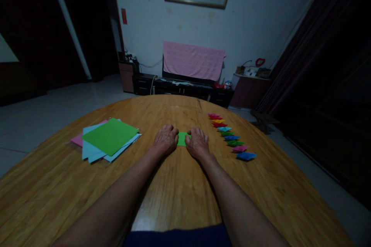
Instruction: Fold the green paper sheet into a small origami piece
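Observation:
A small folded green paper (182,139) lies on the round wooden table (174,193) in front of me. My left hand (165,140) rests on its left side with fingers curled down onto it. My right hand (197,142) presses its right side the same way. Most of the paper is hidden under both hands.
A stack of square paper sheets (108,139), green on top with blue and pink below, lies to the left. A row of several folded coloured paper pieces (230,136) runs along the right. Beyond the table stand a low cabinet and a pink-covered screen (193,61).

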Demonstrator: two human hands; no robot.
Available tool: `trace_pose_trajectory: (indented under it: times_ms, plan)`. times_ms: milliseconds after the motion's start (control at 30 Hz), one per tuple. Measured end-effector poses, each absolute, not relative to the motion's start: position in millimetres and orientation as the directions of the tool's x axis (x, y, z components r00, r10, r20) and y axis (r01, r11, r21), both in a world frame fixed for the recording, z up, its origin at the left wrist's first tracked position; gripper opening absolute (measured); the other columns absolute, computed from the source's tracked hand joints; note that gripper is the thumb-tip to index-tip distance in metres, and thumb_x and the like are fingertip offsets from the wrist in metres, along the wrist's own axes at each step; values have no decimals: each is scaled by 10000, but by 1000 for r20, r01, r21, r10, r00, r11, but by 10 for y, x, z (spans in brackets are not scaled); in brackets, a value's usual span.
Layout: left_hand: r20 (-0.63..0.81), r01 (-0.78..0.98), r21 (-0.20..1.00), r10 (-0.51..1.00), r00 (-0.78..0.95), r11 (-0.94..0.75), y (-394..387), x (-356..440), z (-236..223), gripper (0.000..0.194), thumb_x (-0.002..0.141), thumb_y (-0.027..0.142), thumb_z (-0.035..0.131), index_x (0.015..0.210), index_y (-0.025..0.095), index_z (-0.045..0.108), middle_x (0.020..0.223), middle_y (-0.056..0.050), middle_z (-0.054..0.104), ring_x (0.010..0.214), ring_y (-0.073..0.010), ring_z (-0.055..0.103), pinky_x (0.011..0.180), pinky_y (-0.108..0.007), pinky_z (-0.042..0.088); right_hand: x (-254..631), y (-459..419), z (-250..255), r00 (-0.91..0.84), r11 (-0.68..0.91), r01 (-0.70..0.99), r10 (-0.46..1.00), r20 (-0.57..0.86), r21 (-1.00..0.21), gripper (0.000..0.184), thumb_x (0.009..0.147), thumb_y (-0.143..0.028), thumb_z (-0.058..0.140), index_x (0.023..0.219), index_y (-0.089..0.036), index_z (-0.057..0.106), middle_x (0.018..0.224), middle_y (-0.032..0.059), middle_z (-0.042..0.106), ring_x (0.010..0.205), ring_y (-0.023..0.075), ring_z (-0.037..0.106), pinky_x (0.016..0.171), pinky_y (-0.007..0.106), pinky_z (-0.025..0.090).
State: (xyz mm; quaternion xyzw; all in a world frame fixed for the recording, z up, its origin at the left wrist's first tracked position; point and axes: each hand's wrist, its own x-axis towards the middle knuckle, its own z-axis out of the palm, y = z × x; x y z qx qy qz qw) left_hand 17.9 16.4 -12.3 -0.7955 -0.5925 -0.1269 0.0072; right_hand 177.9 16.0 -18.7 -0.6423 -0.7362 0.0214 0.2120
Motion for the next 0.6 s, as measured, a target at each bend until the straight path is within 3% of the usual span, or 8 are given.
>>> trace_pose_trajectory:
  times_ms: [167,367,600]
  plan:
    - [226,947,129,939,261,-294,202,174,-135,376,1013,329,366,1188,196,671,1219,-127,598,1131,-263,545,954,-380,451,1781,149,-201,-80,177,935,949,306,-308,223,977,-258,491,1148,-187,616,1239,126,631,1209,279,510,984,396,334]
    - [87,942,196,962,261,-273,259,148,2,327,949,236,443,1162,201,689,1199,-123,653,1110,-253,620,895,-344,495,1781,156,-202,-92,186,938,948,306,-292,216,991,-211,446,1121,-190,617,1225,110,640,1199,263,524,974,392,351]
    - [130,919,258,954,271,-297,76,127,-14,294,929,171,436,1065,199,695,1175,-110,677,1059,-208,663,898,-291,498,1784,50,-19,-159,226,933,957,242,-281,267,1014,-194,412,1215,-196,587,1311,116,614,1228,241,528,971,376,387]
